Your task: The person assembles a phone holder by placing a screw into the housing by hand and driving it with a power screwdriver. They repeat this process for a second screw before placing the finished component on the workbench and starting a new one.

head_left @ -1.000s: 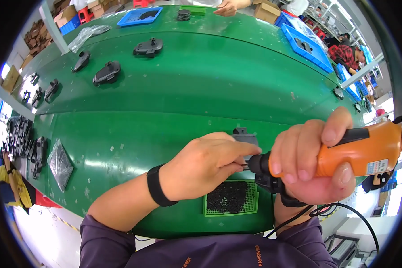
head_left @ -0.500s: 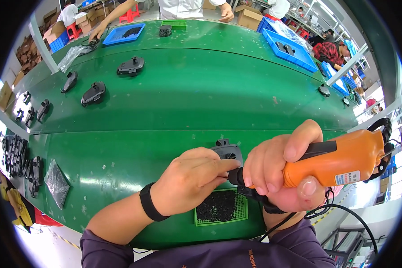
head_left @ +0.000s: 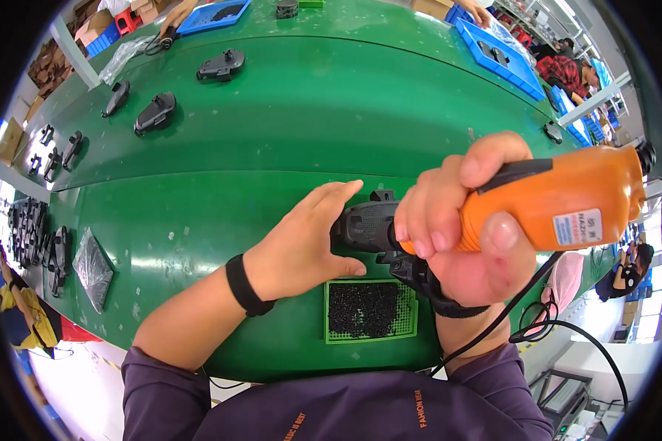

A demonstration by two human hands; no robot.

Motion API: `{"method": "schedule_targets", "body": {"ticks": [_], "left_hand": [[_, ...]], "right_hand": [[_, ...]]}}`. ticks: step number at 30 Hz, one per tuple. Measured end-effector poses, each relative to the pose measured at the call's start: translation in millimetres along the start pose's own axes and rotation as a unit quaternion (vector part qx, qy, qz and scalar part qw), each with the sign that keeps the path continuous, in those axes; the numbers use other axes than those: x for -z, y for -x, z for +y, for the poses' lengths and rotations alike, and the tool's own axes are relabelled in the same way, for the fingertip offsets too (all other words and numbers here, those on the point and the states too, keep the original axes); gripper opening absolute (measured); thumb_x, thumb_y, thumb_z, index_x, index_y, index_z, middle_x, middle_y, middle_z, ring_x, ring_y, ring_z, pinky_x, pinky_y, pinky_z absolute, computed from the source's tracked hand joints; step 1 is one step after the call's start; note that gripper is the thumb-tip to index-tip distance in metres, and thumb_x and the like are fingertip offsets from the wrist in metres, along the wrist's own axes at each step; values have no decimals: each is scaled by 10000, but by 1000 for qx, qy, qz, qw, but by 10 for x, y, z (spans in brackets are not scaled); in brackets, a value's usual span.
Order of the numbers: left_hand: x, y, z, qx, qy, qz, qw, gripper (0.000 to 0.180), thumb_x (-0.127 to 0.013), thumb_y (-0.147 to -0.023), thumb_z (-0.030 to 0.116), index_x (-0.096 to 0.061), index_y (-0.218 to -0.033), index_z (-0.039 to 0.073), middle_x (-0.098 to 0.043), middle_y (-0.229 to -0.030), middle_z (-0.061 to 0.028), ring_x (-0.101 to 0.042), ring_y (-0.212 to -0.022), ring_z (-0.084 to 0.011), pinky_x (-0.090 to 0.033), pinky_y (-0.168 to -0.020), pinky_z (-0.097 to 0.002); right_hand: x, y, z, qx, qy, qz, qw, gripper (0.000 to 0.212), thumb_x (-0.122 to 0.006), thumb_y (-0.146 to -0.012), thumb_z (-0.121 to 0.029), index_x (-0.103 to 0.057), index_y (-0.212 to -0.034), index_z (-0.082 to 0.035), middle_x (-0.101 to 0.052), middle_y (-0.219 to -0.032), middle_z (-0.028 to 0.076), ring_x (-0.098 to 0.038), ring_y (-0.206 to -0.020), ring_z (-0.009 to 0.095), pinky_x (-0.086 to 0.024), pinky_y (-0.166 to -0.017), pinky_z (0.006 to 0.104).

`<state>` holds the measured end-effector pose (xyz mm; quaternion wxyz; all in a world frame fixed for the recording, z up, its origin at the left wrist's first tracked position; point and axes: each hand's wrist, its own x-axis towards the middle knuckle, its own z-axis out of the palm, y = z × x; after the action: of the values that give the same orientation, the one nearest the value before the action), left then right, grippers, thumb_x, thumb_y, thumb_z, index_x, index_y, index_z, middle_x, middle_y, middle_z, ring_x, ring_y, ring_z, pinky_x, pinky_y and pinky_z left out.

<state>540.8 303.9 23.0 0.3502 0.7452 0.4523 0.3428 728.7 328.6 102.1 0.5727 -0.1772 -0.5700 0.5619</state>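
Note:
An orange electric screwdriver [head_left: 548, 198] with a cable lies across my right hand [head_left: 471, 213], whose fingers are wrapped round it. Its dark tip end points left, at a dark grey plastic housing [head_left: 364, 224] on the table. My left hand [head_left: 305, 239] is at the housing's left end, thumb and fingers spread apart; whether it touches the housing I cannot tell. Just below is a green mesh tray [head_left: 406, 323] holding many small black pieces, probably screws. The screwdriver's tip and part of the housing are hidden behind my right hand.
Similar housings [head_left: 154, 114] lie at the far left of the green table [head_left: 272, 154], with a pile of black parts [head_left: 28, 231] and a clear plastic bag [head_left: 92, 270] nearer. Blue trays [head_left: 500, 62] stand at the far side, where another person's hands [head_left: 178, 15] show.
My left hand has let go near the screwdriver's tip and spread open at the housing's left. My right hand and the screwdriver sit higher in the picture. The view has tilted down.

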Motion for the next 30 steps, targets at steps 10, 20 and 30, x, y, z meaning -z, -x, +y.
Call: {"method": "schedule_targets", "body": {"ticks": [10,20,30], "left_hand": [[-37,-33,-123,12,59,-78,995,658,-815,-759,99,-547,-1344,-37,-615,-1309,-216,-610,-1181,-374,-512,-1000,-406],[-31,-69,-95,21,63,-89,994,649,-807,-751,88,-560,-1338,-32,-630,-1275,-215,-625,-1145,-372,-530,-961,-407],[-52,-86,-82,16,77,-78,994,629,-810,-720,80,-591,-1299,-29,-665,-1212,-205,-655,-1074,-372,-552,-910,-408]], "right_hand": [[-100,-5,130,-64,47,-11,997,422,-678,-921,-337,-460,-1121,-37,-516,-638,34,-519,-522,152,-494,-550,327],[-78,20,233,-89,55,-2,994,425,-726,-890,-332,-465,-1076,-54,-516,-632,32,-519,-519,150,-497,-555,321],[-66,72,228,-81,91,-36,992,381,-766,-872,-309,-480,-970,-78,-532,-635,33,-527,-524,149,-503,-557,334]]}}
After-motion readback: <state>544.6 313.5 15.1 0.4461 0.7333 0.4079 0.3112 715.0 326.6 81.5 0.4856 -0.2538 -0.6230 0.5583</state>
